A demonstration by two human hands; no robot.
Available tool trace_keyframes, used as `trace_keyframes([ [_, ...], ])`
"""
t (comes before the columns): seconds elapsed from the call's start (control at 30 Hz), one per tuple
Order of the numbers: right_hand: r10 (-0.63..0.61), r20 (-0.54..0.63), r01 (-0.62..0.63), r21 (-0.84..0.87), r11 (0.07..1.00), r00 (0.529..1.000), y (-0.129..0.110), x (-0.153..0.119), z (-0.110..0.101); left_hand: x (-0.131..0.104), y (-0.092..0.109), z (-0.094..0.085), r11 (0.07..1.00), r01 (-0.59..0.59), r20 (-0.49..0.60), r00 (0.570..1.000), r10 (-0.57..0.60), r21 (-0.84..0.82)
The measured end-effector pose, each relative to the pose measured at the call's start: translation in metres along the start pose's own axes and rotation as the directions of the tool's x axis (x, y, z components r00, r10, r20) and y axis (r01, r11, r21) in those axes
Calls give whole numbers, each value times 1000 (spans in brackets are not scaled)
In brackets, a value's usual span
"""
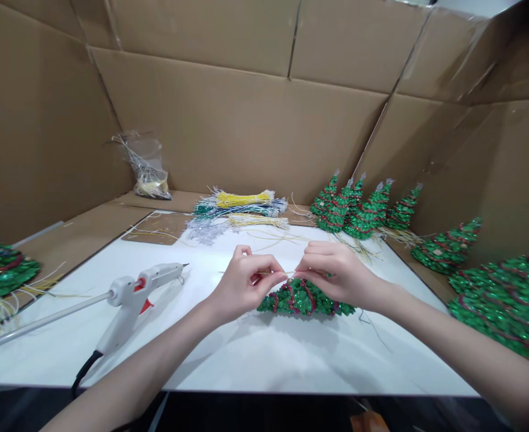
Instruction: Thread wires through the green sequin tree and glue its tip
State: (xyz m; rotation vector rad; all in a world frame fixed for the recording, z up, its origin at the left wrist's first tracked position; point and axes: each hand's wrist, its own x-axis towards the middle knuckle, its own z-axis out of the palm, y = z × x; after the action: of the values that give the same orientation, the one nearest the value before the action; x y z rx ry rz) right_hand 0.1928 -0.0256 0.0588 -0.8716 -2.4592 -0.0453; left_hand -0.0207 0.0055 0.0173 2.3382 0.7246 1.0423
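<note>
Over the middle of the white table, my left hand (248,281) and my right hand (338,269) nearly meet, each in a closed pinch. Between their fingertips runs a thin yellow wire (289,274), pale near the right fingers. Both hands seem to be on this same strand, though the fingers cover most of it. Just below and behind them, a small green tinsel Christmas tree (304,298) with a dark red garland lies on its side, partly hidden by my right hand. I cannot tell whether the wire is joined to the tree.
A white glue gun (126,303) stands left with a glue stick in it. Tied yellow wire bundles (244,198) lie at the back beside clear snowflake-like pieces (205,231). Several finished trees (365,207) line the right. A plastic bag (149,171) rests against the cardboard wall (228,126).
</note>
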Motion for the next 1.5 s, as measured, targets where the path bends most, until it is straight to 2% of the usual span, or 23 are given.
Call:
trace_keyframes([
  [0.2,78,32,-81,125,989,996,-2,0,-6,1,0,-1,1000,14,19,1000,-14,-5],
  [0.33,108,37,-112,128,985,993,1,-4,-14,1,-3,-3,999,35,25,999,-35,20],
  [0.5,174,3,-174,65,983,985,15,-16,-28,3,-7,-8,995,86,91,992,-90,50],
  [0.6,285,-104,-281,51,958,953,26,-29,-36,4,-10,-11,989,139,127,981,-144,53],
  [0.7,390,-147,-374,121,919,909,35,-42,-39,7,-13,-12,991,132,143,981,-133,16],
  [0.8,490,-137,-462,191,866,861,42,-51,-37,8,-18,-11,991,111,74,992,-106,-71],
  [0.93,602,-36,-577,243,779,798,54,-58,-29,10,-23,-11,967,167,-52,982,-180,-190],
  [1.07,590,168,-612,272,742,790,65,-67,-19,11,-25,-11,918,201,-69,969,-238,-342],
  [1.17,511,338,-608,330,722,791,73,-75,-11,11,-24,-10,867,239,-34,959,-281,-437],
  [1.23,452,409,-595,358,719,793,77,-82,-7,10,-22,-8,820,280,12,949,-316,-499],
  [1.33,419,428,-583,399,708,801,82,-90,-3,8,-19,-6,781,314,77,942,-326,-540],
  [1.5,383,380,-531,457,713,842,86,-100,0,6,-19,-4,819,295,107,954,-280,-492],
])
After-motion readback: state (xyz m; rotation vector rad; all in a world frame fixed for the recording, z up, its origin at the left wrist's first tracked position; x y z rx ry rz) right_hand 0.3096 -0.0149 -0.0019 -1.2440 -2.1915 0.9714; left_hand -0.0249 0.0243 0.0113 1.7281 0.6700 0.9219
